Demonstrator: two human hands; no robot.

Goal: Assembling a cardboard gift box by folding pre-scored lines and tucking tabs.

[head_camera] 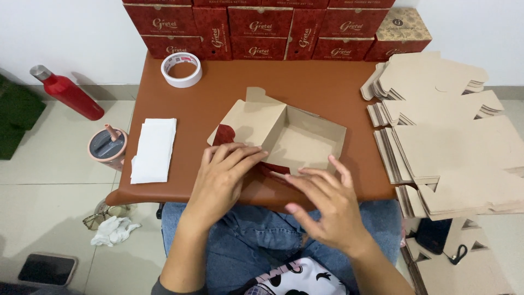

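Here my left hand (221,175) lies flat, fingers spread, pinning the near flap of the half-folded cardboard box (284,136) mid-bench (327,82); my right hand (322,199) hovers open beside it, gripping nothing. Flat box blanks (453,142) stacked right, within reach.

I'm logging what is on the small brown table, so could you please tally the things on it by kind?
Part-folded cardboard box, under the left hand and right hand: 1
Roll of white tape: 1
Stack of white paper sheets: 1
Red printed cartons stacked along the back edge: at least 9 in view
Total: at least 12
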